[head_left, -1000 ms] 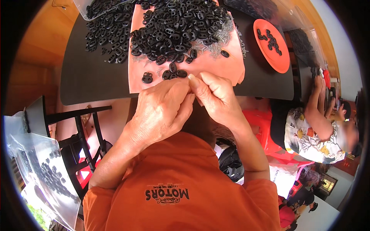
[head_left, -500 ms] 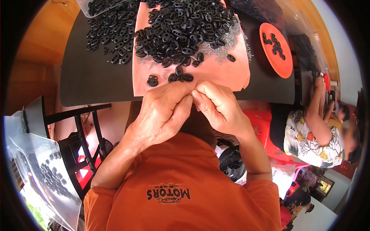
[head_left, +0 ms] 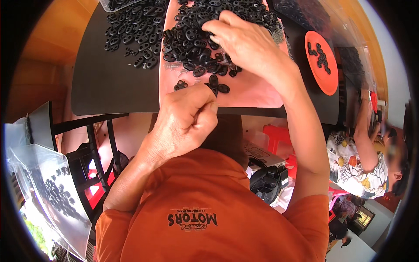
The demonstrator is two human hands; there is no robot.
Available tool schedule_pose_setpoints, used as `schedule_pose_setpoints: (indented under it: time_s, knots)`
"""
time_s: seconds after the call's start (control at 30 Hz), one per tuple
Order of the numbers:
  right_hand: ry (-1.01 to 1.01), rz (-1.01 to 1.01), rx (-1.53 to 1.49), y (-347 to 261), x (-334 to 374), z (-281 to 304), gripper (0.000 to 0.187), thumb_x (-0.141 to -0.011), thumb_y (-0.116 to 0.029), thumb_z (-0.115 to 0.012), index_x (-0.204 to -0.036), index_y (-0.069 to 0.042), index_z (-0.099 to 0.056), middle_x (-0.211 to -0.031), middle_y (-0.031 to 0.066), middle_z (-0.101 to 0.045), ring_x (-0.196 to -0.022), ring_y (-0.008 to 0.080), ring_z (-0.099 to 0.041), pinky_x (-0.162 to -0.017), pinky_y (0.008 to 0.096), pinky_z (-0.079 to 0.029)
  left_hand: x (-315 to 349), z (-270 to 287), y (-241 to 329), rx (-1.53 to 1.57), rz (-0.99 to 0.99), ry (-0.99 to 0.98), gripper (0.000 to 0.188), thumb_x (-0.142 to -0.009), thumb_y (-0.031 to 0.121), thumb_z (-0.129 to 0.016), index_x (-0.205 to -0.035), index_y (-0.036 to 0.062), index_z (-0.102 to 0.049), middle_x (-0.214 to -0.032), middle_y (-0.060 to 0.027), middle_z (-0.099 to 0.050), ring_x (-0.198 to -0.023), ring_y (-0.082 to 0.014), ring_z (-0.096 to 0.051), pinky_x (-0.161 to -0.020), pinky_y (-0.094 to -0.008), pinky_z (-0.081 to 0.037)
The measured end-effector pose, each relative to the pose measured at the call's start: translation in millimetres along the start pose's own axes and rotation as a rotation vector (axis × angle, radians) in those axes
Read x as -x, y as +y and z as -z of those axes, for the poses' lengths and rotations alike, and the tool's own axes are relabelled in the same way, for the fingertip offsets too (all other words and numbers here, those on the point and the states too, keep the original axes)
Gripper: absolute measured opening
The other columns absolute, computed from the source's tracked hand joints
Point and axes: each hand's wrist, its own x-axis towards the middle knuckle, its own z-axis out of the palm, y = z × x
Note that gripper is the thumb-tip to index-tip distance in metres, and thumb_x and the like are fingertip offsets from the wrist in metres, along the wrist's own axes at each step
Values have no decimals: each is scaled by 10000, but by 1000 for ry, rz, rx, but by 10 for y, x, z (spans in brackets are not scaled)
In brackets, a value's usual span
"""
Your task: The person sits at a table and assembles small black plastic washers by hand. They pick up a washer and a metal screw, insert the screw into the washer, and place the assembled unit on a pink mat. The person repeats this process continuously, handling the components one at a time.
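The left hand [head_left: 187, 115] is curled closed at the table's [head_left: 118, 87] near edge; the right hand [head_left: 248, 43], grip I can't tell, meets one heap of countless black pieces [head_left: 185, 46] farther in. One orange plate [head_left: 328, 82], right edge.

Dark printed lettering [head_left: 192, 219] stands upside down across the front of the person's orange shirt [head_left: 205, 183].

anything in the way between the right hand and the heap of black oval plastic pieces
Nothing visible: the right hand is already over the heap of black oval plastic pieces. The left hand is lower left, clear of it.
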Motion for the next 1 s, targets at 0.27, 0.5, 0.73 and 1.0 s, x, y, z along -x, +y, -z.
schedule_pose_setpoints:
  time_s: [0.27, 0.5, 0.73, 1.0]
  knots:
    - [145, 22, -306, 51, 29, 127, 117, -929, -123, -536, -1009, -52, -584, -806, 96, -540, -684, 274, -569, -610, 365, -456, -61, -39, -32, 58, -71, 18, 96, -712, -101, -509, -732, -8, -496, -623, -102, -464, -537, -257, -477, -529, -327, -410]
    - [13, -100, -742, -592, 617, 249, 164, -943, -147, -543, -840, -20, -522, -694, 118, -495, -605, 308, -521, -547, 383, -405, -41, 44, -41, 203, 49, 15, 68, -763, -75, -539, -785, -11, -543, -664, -111, -515, -556, -237, -507, -546, -315, -427]
    - [118, -137, -767, -687, 709, 129, 107, -896, -40, -587, -858, -13, -491, -684, 113, -477, -558, 290, -490, -499, 366, -386, -55, -13, -25, 155, -16, -10, 83, -772, -85, -536, -820, -21, -554, -677, -125, -522, -582, -267, -530, -552, -341, -433]
    - [137, -127, -755, -666, 806, 106, 94, -905, -37, -568, -881, -12, -481, -717, 124, -494, -600, 304, -501, -542, 376, -400, -70, 0, 72, 14, 3, -63, 98, -766, -77, -557, -844, -16, -560, -698, -135, -546, -615, -320, -557, -571, -379, -453]
